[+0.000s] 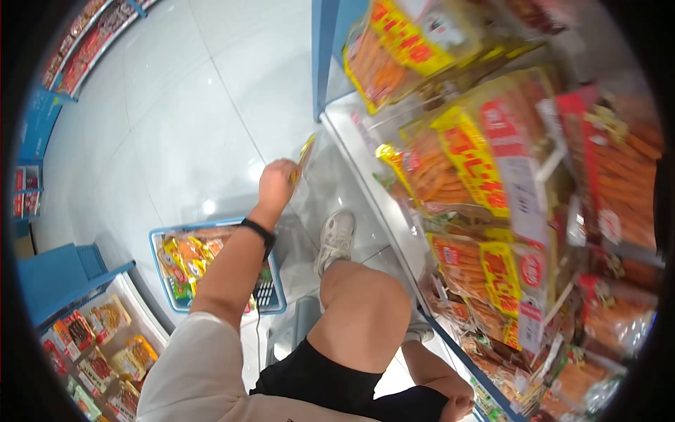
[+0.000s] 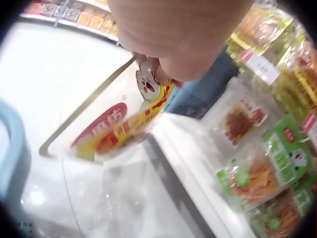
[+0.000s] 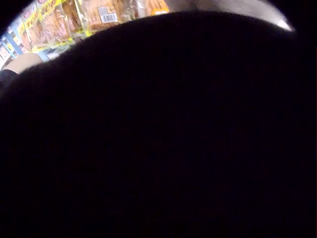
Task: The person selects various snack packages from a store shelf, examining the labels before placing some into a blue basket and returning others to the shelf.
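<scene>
My left hand point(image 1: 274, 184) pinches a snack packet point(image 1: 304, 158) by its edge, above the floor between the shopping basket and the shelf. In the left wrist view the packet point(image 2: 121, 121) hangs tilted, pale with a yellow-and-red band and a white cartoon animal face. The blue basket point(image 1: 283, 299) sits below my left forearm, with several yellow and green snack packets point(image 1: 190, 254) in it. My right hand point(image 1: 458, 406) rests loosely curled at my knee, at the bottom edge of the head view. Black fills most of the right wrist view and hides that hand's fingers.
At the right, a store shelf point(image 1: 369, 165) bears hanging yellow-labelled packets point(image 1: 467, 165) and red ones point(image 1: 619, 176). A low display with boxed snacks point(image 1: 105, 344) stands at the lower left. My shoe point(image 1: 337, 235) is on the tiled floor point(image 1: 211, 105) beside the basket.
</scene>
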Available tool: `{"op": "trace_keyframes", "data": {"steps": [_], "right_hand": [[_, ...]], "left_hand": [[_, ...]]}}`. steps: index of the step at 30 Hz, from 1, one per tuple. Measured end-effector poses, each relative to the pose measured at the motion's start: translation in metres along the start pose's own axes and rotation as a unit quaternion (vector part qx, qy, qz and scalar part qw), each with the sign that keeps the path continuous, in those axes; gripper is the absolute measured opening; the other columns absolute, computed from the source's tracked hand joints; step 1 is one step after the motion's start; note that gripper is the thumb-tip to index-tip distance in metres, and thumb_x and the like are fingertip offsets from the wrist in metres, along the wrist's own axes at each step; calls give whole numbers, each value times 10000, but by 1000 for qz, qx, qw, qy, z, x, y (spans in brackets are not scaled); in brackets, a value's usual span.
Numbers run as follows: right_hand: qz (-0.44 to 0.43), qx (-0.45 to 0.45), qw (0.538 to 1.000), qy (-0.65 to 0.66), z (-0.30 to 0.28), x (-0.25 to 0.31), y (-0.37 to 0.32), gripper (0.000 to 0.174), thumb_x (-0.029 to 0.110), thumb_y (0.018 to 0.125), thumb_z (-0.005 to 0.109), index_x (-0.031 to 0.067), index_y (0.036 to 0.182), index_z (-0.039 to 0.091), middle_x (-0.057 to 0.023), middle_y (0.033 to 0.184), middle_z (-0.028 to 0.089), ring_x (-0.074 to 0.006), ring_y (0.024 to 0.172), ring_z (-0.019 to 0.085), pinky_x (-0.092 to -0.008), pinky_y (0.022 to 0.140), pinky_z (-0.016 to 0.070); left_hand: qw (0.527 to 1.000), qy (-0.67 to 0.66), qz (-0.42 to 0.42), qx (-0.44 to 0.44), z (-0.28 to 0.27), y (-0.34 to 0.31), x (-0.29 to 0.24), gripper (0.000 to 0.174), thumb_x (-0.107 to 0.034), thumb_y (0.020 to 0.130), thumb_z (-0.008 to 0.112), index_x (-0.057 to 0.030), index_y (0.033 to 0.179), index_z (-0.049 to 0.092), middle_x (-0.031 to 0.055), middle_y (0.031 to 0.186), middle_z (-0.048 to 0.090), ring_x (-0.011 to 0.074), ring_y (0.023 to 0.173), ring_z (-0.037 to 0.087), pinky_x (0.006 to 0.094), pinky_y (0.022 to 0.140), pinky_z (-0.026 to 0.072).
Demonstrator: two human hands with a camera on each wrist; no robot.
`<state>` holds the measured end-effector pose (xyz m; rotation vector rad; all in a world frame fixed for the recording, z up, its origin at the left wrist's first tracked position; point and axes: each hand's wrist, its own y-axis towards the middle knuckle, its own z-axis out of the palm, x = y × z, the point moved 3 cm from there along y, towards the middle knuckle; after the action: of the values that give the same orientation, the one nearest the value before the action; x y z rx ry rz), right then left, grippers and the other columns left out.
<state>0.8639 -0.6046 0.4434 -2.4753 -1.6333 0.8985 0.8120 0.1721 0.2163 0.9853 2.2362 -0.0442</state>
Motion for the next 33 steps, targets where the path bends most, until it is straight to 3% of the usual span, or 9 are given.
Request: {"op": "trace_keyframes", "data": {"steps": [2, 7, 13, 21, 24, 26, 28, 32, 33], "right_hand": [[-125, -263, 952, 94, 22, 1, 15, 304, 234, 802, 606, -31, 951, 613, -247, 1008, 553, -385, 954, 529, -442, 869, 430], [-342, 73, 786, 510, -45, 143, -80, 215, -16, 731, 623, 20, 942, 610, -129, 892, 628, -238, 866, 618, -323, 807, 487], [-662, -90, 614, 420, -179, 264, -224, 630, 121, 658, 804, 52, 1221, 530, -192, 1182, 573, -379, 1122, 547, -428, 954, 448], [-686, 136, 582, 415, -159, 330, -277, 344, 180, 791, 729, 72, 1108, 651, -141, 899, 679, -292, 792, 666, -341, 722, 518], [-614, 196, 565, 515, -147, 326, -285, 235, 177, 831, 707, 17, 1002, 687, -105, 797, 695, -220, 683, 664, -320, 666, 516], [-564, 226, 529, 593, -149, 318, -287, 221, 169, 846, 705, -7, 977, 675, -69, 764, 677, -161, 663, 623, -298, 635, 501], [-508, 252, 487, 665, -153, 311, -283, 216, 162, 861, 703, -30, 952, 663, -33, 732, 659, -101, 644, 583, -275, 604, 486], [-482, 299, 465, 680, -140, 302, -273, 167, 154, 898, 669, -13, 911, 666, -2, 739, 639, -49, 649, 551, -223, 563, 449], [-491, 268, 447, 698, -139, 301, -273, 164, 152, 899, 667, -11, 912, 664, 4, 742, 635, -49, 640, 549, -224, 552, 446]], "left_hand": [[998, -42, 52, 19, -52, 0, -46, 185, 29, 640, 604, -74, 775, 678, 84, 822, 658, 316, 788, 604, 396, 728, 496], [977, -25, 190, 91, -166, -27, -145, 182, -1, 627, 612, -99, 766, 675, 46, 826, 652, 258, 816, 600, 368, 753, 482], [918, 24, 374, 127, -269, -69, -257, 131, -101, 649, 615, -113, 770, 664, -24, 857, 626, 178, 872, 578, 360, 890, 445], [863, 39, 495, 94, -335, -109, -338, 167, -84, 597, 701, -120, 757, 667, -8, 924, 628, 189, 894, 564, 401, 947, 433], [917, 52, 391, -61, -338, -122, -338, 368, -27, 655, 698, -113, 1011, 660, 116, 1182, 562, 262, 1099, 523, 426, 1022, 370], [972, -85, 101, -192, -332, -137, -315, 640, -16, 709, 676, -100, 1313, 481, 212, 1401, 366, 350, 1289, 382, 457, 1086, 290], [956, -270, -97, -68, -286, -166, -264, 741, -137, 810, 701, -87, 1426, 291, 191, 1464, 288, 338, 1348, 306, 462, 1105, 265], [482, -741, -366, 291, -203, -227, -265, 525, -351, 925, 598, -169, 1370, 387, 62, 1321, 513, 241, 1222, 484, 425, 1057, 363], [506, -744, -342, 273, -191, -232, -265, 530, -355, 924, 598, -160, 1371, 390, 57, 1331, 506, 234, 1233, 476, 428, 1058, 362]]}}
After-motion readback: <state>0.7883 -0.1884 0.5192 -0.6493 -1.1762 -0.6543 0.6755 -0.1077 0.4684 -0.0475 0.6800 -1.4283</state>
